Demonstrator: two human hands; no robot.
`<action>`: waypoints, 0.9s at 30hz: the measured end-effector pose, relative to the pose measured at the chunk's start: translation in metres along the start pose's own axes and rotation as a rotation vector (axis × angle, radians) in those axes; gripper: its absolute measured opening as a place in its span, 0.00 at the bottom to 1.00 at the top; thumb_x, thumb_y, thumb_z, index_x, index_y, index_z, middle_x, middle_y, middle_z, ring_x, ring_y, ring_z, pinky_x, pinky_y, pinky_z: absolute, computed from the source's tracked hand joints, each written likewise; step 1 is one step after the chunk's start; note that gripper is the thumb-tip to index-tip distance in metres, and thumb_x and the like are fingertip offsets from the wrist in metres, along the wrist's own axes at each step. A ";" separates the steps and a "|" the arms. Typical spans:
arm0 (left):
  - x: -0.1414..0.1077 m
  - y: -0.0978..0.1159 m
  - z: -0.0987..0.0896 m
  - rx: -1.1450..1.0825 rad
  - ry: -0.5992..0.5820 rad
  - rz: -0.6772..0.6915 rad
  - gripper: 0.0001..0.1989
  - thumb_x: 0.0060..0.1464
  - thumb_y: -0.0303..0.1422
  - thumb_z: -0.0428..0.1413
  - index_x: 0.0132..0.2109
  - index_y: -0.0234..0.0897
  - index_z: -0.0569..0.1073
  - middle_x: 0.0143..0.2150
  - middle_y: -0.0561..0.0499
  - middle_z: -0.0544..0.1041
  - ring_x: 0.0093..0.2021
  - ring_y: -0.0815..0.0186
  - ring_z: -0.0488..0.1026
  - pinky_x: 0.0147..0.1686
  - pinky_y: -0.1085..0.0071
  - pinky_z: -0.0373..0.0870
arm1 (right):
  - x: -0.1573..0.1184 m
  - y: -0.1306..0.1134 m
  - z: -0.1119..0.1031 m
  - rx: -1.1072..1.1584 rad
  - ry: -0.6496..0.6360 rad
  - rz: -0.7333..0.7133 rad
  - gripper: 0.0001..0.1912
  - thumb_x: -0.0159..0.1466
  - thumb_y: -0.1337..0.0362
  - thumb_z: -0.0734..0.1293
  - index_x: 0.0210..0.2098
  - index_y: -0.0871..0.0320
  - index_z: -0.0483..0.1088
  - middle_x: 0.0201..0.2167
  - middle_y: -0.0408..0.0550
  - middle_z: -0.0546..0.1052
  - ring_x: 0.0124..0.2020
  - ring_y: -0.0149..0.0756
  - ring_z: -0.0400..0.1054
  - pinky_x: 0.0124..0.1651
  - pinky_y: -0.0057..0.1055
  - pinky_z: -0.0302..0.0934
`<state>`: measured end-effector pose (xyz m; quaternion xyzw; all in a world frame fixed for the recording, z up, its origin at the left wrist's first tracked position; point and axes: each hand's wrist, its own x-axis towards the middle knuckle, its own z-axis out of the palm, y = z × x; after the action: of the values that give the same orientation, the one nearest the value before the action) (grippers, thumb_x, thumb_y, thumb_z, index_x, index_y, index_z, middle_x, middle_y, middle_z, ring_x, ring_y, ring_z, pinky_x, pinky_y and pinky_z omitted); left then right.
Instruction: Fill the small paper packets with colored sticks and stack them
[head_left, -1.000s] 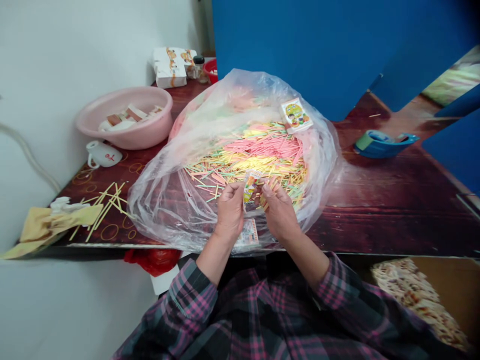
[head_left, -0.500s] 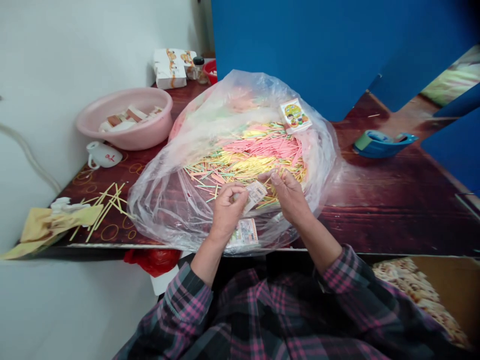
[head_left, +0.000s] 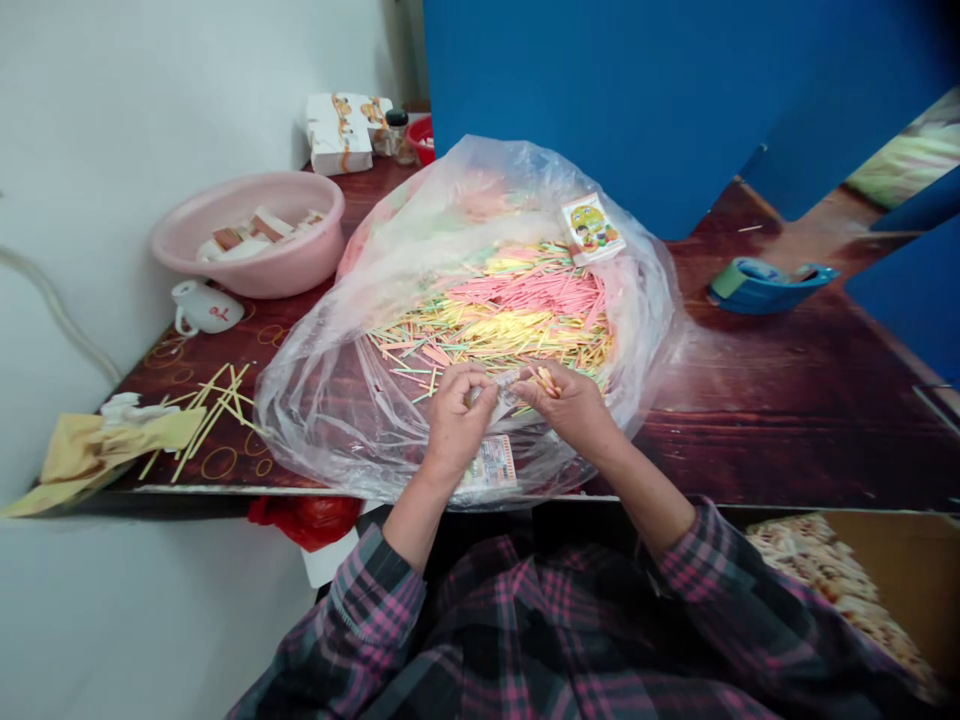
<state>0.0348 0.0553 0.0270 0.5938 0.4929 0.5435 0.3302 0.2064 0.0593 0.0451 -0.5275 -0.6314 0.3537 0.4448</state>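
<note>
Thin coloured sticks [head_left: 517,325] in pink, yellow and green lie heaped in a large clear plastic bag [head_left: 319,390]. Over the bag's front part, my left hand [head_left: 454,425] pinches a small printed packet [head_left: 510,381], mostly hidden by the fingers. My right hand [head_left: 581,408] is closed around a small bunch of sticks [head_left: 545,381], its fingertips touching or very near the packet. Below my hands, another printed packet [head_left: 495,462] lies at the bag's front edge. A picture-printed packet [head_left: 592,230] rests on the bag's far right side.
Left of the bag stand a pink basin [head_left: 255,270] holding small boxes, and a white mug [head_left: 208,308]. Loose yellow sticks [head_left: 214,415] lie beside yellow paper [head_left: 112,445]. A blue tape dispenser [head_left: 772,288] sits at right, before a blue partition [head_left: 585,100].
My right hand has come down and left to the packet, and a bunch of sticks now shows in its fingers. The packet is now more covered by my hands.
</note>
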 end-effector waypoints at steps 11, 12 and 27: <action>-0.004 0.006 0.003 0.099 -0.012 0.133 0.03 0.58 0.31 0.59 0.34 0.41 0.76 0.45 0.47 0.75 0.49 0.59 0.72 0.53 0.63 0.66 | -0.009 -0.002 0.004 -0.252 -0.116 0.015 0.18 0.60 0.52 0.67 0.21 0.52 0.59 0.18 0.39 0.61 0.22 0.32 0.52 0.28 0.31 0.45; -0.004 0.008 0.002 0.103 -0.021 0.141 0.04 0.58 0.31 0.58 0.34 0.41 0.75 0.44 0.47 0.74 0.49 0.59 0.72 0.53 0.63 0.66 | -0.011 -0.001 0.005 -0.338 -0.130 0.017 0.16 0.60 0.55 0.67 0.21 0.52 0.59 0.18 0.39 0.61 0.22 0.32 0.51 0.28 0.31 0.43; -0.002 0.019 0.007 -0.649 -0.041 -0.396 0.13 0.41 0.38 0.71 0.29 0.38 0.77 0.48 0.49 0.76 0.50 0.62 0.70 0.51 0.69 0.64 | 0.017 -0.038 -0.021 0.859 0.207 0.097 0.25 0.60 0.37 0.68 0.27 0.53 0.68 0.25 0.42 0.79 0.31 0.37 0.77 0.42 0.37 0.73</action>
<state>0.0462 0.0488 0.0431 0.3622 0.3938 0.5850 0.6095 0.2120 0.0681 0.0904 -0.3564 -0.3537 0.5500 0.6674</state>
